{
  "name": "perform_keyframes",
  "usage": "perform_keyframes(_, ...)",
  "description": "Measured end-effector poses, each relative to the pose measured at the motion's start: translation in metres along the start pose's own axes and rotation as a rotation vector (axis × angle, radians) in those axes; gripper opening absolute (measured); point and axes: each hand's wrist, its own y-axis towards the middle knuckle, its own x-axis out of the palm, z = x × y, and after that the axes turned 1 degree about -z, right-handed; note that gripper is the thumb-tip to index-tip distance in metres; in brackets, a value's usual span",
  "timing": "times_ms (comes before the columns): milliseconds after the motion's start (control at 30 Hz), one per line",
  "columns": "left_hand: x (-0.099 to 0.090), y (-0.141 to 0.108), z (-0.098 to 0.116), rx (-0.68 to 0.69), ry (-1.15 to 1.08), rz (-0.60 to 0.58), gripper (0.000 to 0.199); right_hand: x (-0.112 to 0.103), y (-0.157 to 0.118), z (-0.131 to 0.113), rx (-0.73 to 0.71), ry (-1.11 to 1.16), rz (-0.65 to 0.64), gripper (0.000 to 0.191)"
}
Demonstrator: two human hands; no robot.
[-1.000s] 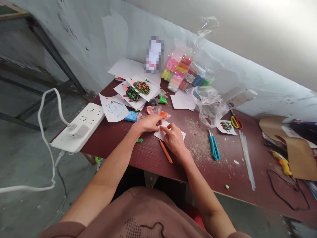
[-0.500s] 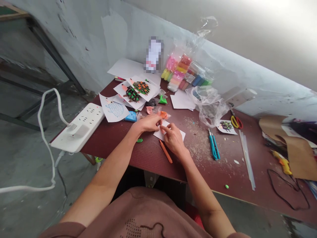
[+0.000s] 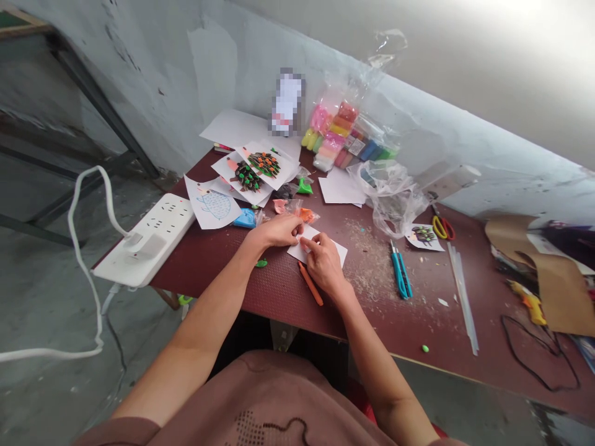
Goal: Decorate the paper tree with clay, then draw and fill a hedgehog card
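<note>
Over a small white card (image 3: 341,253), my two hands meet with their fingertips almost touching. My left hand (image 3: 280,231) is closed, its fingers bent down at the card's left side. Fingers curled, my right hand (image 3: 323,261) rests on the card with its index finger pointing at the left fingertips. Whatever sits between the fingers is hidden. Just below the right hand lies an orange pen-like stick (image 3: 310,284). A green clay piece (image 3: 261,263) is near my left wrist. Orange clay (image 3: 307,215) in an opened wrapper lies just beyond the hands, beside a pale pink lump (image 3: 279,205).
Hedgehog pictures (image 3: 264,164) and a blue-drawn card (image 3: 214,205) lie at the back left, by a power strip (image 3: 153,238). Bagged coloured clay (image 3: 341,133) leans on the wall. To the right are a teal cutter (image 3: 401,272), scissors (image 3: 444,228), clear sticks (image 3: 462,297) and a yellow glue gun (image 3: 530,301).
</note>
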Motion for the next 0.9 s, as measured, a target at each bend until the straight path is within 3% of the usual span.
perform_keyframes(900,0.0014,0.0008,-0.0005,0.010,0.022,0.011,0.024,0.0002,-0.0026,0.0055,0.016,-0.022,0.035,0.048)
